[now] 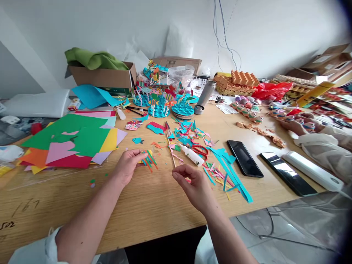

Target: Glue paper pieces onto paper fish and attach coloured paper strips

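Observation:
My left hand (130, 165) pinches a small bundle of coloured paper strips (150, 160) in green, orange, yellow and blue, held just above the table. To its right, my right hand (194, 185) has thumb and forefinger pressed together; whatever is between them is too small to make out. A thin stick (172, 157) ends beside those fingertips, and I cannot tell if they touch it. A white glue bottle (191, 154) and red-handled scissors (200, 149) lie beyond that hand. Past my left hand lies a blue paper fish (138, 140).
Stacked coloured paper (79, 135) covers the left side. Blue paper strips (233, 176), two phones (244, 158) and a white device (312, 170) lie to the right. Decorated blue discs (159, 108) and a metal flask (205, 97) stand behind. Another person's hands (295, 126) work at far right.

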A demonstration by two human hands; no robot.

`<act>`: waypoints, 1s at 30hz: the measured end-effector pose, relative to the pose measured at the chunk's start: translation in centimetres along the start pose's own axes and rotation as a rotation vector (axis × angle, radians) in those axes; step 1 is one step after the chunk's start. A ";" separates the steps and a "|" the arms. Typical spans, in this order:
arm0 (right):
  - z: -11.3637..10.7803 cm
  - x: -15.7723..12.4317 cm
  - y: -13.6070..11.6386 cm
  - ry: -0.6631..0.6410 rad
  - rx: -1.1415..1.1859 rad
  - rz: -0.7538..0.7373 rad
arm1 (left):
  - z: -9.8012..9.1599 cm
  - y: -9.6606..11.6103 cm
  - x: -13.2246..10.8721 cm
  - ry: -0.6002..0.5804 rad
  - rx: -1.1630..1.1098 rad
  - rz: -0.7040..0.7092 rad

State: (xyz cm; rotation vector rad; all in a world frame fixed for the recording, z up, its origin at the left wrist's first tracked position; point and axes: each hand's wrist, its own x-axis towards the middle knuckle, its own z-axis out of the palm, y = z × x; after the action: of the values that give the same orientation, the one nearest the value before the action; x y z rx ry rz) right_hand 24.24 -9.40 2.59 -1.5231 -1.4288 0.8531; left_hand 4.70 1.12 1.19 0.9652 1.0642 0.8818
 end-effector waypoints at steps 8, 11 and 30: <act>1.8 0.3 0.1 -0.032 -0.033 0.042 | 0.1 0.0 -0.2 -0.023 -0.010 0.003; 2.1 0.4 0.5 -0.010 -0.016 0.061 | 0.3 0.2 -0.3 -0.038 -0.036 -0.015; -4.4 -1.1 2.6 0.339 -0.088 0.070 | 0.1 0.5 -0.2 -0.004 -0.125 -0.115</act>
State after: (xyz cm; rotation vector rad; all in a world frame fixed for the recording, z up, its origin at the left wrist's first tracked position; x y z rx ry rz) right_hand 29.13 -11.03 1.88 -1.7001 -1.1823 0.5444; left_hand 4.69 1.12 1.71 0.7937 1.0379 0.8408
